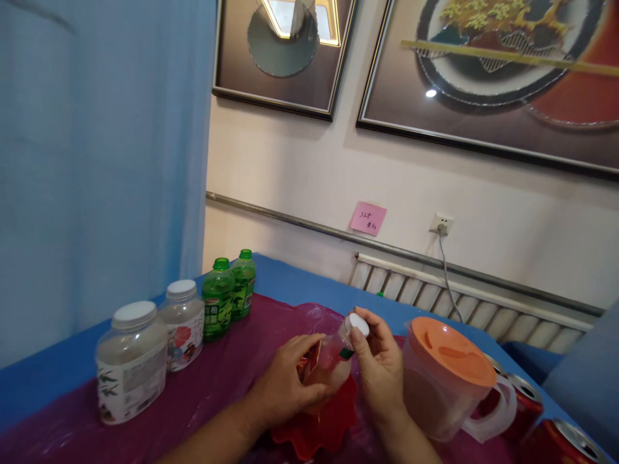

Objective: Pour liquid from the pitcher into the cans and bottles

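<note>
My left hand point(297, 374) is wrapped around the body of a clear plastic bottle point(331, 357) with a red label, which leans to the right. At the bottle's neck, the thumb and fingers of my right hand point(380, 367) grip the white cap point(358, 324). Whether the cap is threaded on or loose I cannot tell. Below the bottle lies a red, wavy-edged dish point(309, 438), partly hidden by my hands. Just right of my right hand stands a translucent pitcher point(430, 393) with an orange lid.
Two white-capped clear jars point(130, 367) and two green bottles point(218, 303) line the left side. Red cans point(527, 406) stand behind the pitcher at right. Purple plastic sheeting point(213, 380) covers part of the blue table point(285, 277). A radiator point(401, 283) runs along the wall.
</note>
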The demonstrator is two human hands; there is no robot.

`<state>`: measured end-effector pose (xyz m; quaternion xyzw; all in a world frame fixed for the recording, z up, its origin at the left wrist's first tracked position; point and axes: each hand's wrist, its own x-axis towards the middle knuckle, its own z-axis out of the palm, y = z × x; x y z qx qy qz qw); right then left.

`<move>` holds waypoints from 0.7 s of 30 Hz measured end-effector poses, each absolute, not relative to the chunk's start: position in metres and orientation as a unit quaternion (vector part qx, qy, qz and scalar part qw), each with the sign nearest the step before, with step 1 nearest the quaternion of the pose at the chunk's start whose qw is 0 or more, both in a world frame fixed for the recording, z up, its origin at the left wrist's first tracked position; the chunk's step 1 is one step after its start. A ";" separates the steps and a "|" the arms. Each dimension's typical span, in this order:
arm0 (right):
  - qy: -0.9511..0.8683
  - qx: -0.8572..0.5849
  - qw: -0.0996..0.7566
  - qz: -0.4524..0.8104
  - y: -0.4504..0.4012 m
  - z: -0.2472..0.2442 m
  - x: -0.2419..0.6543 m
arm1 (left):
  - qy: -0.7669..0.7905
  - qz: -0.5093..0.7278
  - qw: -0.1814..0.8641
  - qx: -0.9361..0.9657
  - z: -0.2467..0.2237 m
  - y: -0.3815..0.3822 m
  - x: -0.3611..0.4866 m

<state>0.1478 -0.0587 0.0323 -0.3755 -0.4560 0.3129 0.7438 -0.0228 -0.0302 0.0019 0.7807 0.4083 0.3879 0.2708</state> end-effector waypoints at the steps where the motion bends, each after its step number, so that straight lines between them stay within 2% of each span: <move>1: -0.459 -0.378 0.743 0.308 -0.059 0.032 0.148 | 0.406 0.388 0.273 0.781 0.002 -0.030 -0.023; 15: -0.464 -0.395 0.751 0.254 -0.051 0.023 0.144 | 0.405 0.380 0.281 0.783 0.002 -0.033 -0.022; 21: -0.491 -0.360 0.749 0.262 -0.057 0.025 0.142 | 0.399 0.387 0.275 0.785 -0.001 -0.030 -0.023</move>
